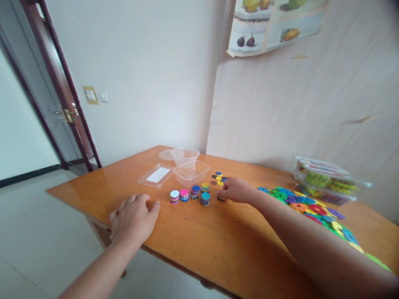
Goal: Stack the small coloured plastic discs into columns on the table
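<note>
My left hand (134,218) rests palm down on the table's front edge, thumb apart from the fingers, holding nothing. My right hand (237,190) is closed at the top of a short stack of small notched plastic discs (221,198); its fingertips partly hide that stack. Several taller stacks stand to its left, topped by a white disc (174,194), a pink disc (183,192), a dark blue disc (195,189), a yellow disc (205,186) and a teal disc (205,195). Loose small discs (219,179) lie just behind my right hand, partly covered by it.
Clear plastic tubs (190,173) and a flat lid (156,176) stand behind the stacks. Larger coloured notched discs (318,209) are heaped at the right, beside and beyond my right forearm. Clear boxes (332,178) with coloured contents sit by the wall on the wooden table (199,236).
</note>
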